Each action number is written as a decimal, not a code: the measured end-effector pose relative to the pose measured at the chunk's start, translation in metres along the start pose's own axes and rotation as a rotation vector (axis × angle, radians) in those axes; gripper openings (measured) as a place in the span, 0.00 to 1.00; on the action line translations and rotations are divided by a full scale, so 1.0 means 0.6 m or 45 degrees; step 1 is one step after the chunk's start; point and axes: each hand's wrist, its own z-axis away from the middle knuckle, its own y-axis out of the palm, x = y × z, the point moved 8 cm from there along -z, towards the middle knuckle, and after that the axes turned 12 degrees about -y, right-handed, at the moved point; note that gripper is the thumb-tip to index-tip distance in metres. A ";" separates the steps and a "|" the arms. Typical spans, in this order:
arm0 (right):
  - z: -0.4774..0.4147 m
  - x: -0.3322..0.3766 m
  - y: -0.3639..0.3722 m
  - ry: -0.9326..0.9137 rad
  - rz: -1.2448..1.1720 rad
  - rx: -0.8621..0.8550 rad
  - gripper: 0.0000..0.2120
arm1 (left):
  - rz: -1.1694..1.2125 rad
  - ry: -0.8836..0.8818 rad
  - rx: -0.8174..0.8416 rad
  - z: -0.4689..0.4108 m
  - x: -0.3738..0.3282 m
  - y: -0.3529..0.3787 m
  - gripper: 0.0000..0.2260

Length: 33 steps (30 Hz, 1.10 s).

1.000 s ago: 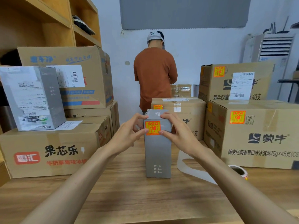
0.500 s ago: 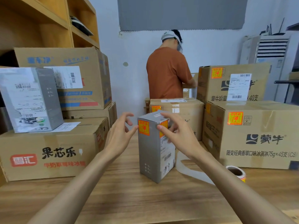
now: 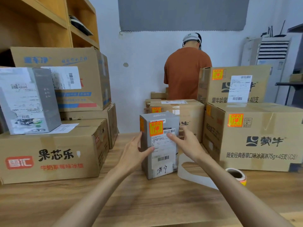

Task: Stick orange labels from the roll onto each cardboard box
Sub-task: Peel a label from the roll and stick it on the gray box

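Fingers (image 3: 138, 138) of the left hand (image 3: 133, 153) are lying up along the left side of the grey box (image 3: 173, 123), while its thumb is reaching across the front face, so that hand is clasping the box's left front corner. On my feed the right hand (image 3: 190, 145) is mirroring it, with the thumb pressing on the white shipping slip (image 3: 161, 145) on the front and the other fingers wrapping round the right side. Just above the two thumbs an orange label (image 3: 156, 128) is sitting flat on the upper front of the box. The box is standing upright on the wooden table (image 3: 147, 202), held between both hands.

Just right of the right wrist a white backing strip (image 3: 188, 171) is looping across the table, running out to the roll (image 3: 236, 175), which is lying beside the right forearm. Further right, a big cardboard box (image 3: 262, 153) is showing its own orange sticker. Well to the left I am seeing another carton (image 3: 49, 153), and beyond the fingers a person in an orange shirt (image 3: 186, 72) is standing with their back turned.
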 end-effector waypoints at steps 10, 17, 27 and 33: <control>-0.021 -0.003 -0.054 -0.034 0.122 -0.114 0.21 | 0.076 0.028 0.145 -0.054 -0.054 0.045 0.26; -0.071 0.051 -0.163 -0.187 0.233 -0.227 0.21 | 0.201 0.100 0.124 -0.110 -0.154 0.042 0.36; -0.091 0.144 -0.310 -0.317 0.184 -0.436 0.15 | 0.318 0.305 0.009 -0.113 -0.333 0.015 0.33; -0.035 0.200 -0.385 -0.404 0.231 -0.471 0.12 | 0.454 0.367 -0.053 -0.044 -0.392 0.025 0.31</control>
